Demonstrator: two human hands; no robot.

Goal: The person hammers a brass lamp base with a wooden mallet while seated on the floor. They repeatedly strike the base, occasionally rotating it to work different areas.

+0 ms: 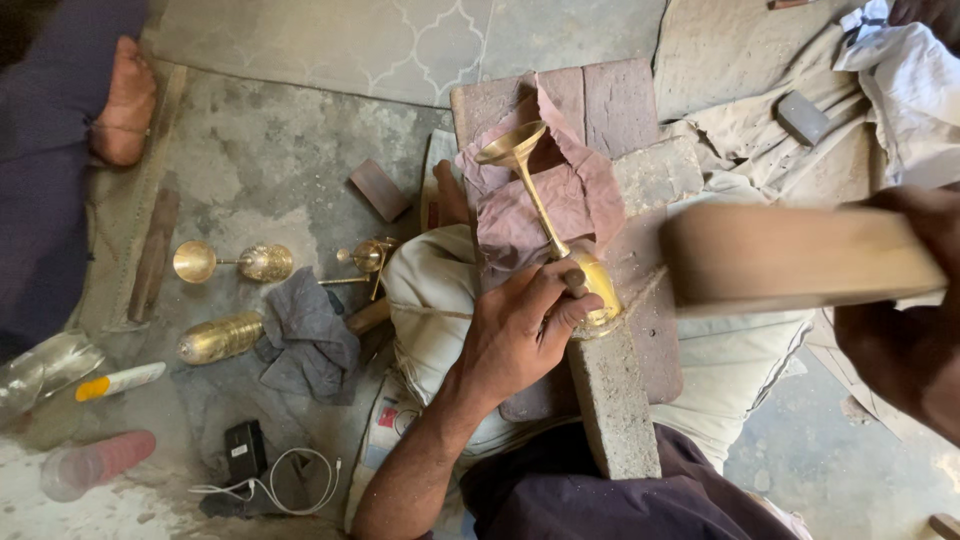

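Brass long-stemmed goblet (545,215) lying on pink cloth (585,190) at centre | left hand (520,330) fingers clamped on goblet bowl and small punch | right hand (915,310) closed around blurred wooden mallet (790,258) | white-yellow tube (120,381), pink plastic bottle (95,463) near left

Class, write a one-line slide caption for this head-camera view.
Left hand steadies a brass goblet on pink cloth while the right hand holds a blurred wooden block.
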